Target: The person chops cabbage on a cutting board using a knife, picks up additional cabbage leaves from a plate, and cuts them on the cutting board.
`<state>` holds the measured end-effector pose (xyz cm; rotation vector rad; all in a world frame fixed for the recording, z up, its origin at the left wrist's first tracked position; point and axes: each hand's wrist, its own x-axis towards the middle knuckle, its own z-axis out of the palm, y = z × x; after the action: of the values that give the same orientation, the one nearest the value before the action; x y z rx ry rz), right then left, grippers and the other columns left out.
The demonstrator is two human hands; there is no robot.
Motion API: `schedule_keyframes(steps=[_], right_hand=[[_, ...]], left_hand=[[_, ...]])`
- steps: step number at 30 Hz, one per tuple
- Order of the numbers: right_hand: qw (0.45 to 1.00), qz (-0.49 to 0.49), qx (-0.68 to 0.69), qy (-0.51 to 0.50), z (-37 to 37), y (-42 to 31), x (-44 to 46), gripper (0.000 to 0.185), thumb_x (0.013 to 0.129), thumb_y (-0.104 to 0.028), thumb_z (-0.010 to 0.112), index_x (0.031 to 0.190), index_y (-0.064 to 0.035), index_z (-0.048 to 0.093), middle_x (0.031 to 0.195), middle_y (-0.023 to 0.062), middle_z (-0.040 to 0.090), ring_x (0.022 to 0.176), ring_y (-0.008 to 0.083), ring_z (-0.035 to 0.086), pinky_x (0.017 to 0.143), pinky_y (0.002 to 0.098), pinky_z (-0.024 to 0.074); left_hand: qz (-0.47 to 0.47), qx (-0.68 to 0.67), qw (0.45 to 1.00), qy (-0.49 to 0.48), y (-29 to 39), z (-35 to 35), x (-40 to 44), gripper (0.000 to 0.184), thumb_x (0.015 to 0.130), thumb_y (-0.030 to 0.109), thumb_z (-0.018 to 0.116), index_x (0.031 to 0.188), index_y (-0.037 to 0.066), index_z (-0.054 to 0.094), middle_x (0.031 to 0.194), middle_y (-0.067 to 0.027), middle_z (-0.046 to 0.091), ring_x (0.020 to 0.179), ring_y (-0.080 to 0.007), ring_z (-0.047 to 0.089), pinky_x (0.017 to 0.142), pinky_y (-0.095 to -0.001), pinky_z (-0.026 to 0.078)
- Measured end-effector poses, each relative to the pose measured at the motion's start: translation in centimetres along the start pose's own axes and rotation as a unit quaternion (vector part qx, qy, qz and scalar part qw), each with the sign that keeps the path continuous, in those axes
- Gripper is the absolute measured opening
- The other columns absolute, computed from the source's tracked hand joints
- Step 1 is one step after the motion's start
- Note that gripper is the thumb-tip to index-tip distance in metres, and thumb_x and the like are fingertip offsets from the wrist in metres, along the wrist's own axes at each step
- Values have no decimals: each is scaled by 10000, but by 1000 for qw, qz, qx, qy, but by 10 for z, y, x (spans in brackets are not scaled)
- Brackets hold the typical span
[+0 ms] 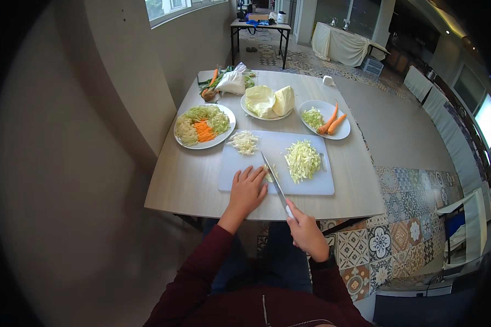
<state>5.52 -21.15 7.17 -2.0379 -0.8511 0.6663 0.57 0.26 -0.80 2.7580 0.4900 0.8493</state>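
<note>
On the white cutting board (pixel 240 177), the fingertips of my left hand (pixel 247 189) press down on a small piece of cabbage (pixel 273 173). My right hand (pixel 306 231) is closed around the white handle of a kitchen knife (pixel 279 189). The knife's blade lies at a slant against the cabbage piece, just right of my left fingers, its tip pointing away from me. A heap of shredded cabbage (pixel 302 161) covers the board's right side. Paler shreds (pixel 244 143) form a smaller pile at its far left corner.
Behind the board are a plate of sliced vegetables (pixel 204 131), a plate with large cabbage pieces (pixel 261 101), and a plate (pixel 341 136) holding two carrots (pixel 335 121) and shreds. A white plastic bag (pixel 232 83) sits among vegetables at the far left. A wall stands left of the table.
</note>
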Motion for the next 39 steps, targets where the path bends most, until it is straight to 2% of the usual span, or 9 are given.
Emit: schedule_keyframes(steps=[6,15,18,21,30,33,37,39], right_hand=[[999,-31,-28,26,10,2,-16,512,926,-94,511,1433,-67,442,722,309,589,716,479,617,657,527,465],[993,-59,-97,29,0,-4,-66,528,913,-82,530,1432,-43,443,689,293,597,657,458,620,625,523,479],[993,-44,-103,18,-6,-7,-69,528,915,-88,532,1434,-54,444,712,294,604,681,460,624,636,518,479],[999,-22,-24,14,-10,-2,-64,517,919,-101,537,1429,-71,457,757,306,612,735,463,631,659,505,483],[1000,9,-7,29,-8,7,-44,491,929,-126,539,1416,-91,480,879,321,627,848,477,622,731,477,499],[999,-8,-15,36,-12,6,-47,491,934,-126,535,1419,-84,472,925,320,633,890,480,613,757,470,501],[999,0,-9,31,-14,4,-48,488,939,-116,527,1423,-80,470,823,291,649,728,417,662,683,438,513],[999,37,8,16,-18,-11,-51,488,941,-110,523,1425,-79,470,755,270,648,628,361,673,640,421,514]], left_hand=[[-9,-8,1000,-12,2,-5,1,430,904,267,604,1319,155,585,1370,-38,577,1304,-291,477,1100,-506,317],[-9,-11,1000,-5,1,-5,0,424,902,265,609,1309,146,588,1367,-47,579,1300,-292,482,1097,-504,320],[-11,-15,1000,-4,1,-5,0,424,902,265,609,1309,147,587,1367,-52,579,1300,-293,483,1096,-505,320],[-12,-19,1000,-1,1,-5,0,425,901,264,608,1310,148,585,1367,-55,578,1302,-293,482,1096,-505,321],[-12,-18,1000,-5,1,-7,0,434,896,264,605,1315,152,579,1374,-58,571,1307,-287,479,1101,-500,319],[-12,-20,1000,-7,2,-7,0,433,897,266,602,1314,152,573,1380,-61,565,1310,-288,475,1103,-498,317],[-16,-33,999,-4,3,-9,1,445,890,260,608,1313,134,558,1379,-73,560,1309,-287,474,1100,-492,321],[-19,-41,999,5,4,-10,1,455,883,254,616,1313,123,551,1373,-81,561,1303,-287,479,1094,-486,328]])
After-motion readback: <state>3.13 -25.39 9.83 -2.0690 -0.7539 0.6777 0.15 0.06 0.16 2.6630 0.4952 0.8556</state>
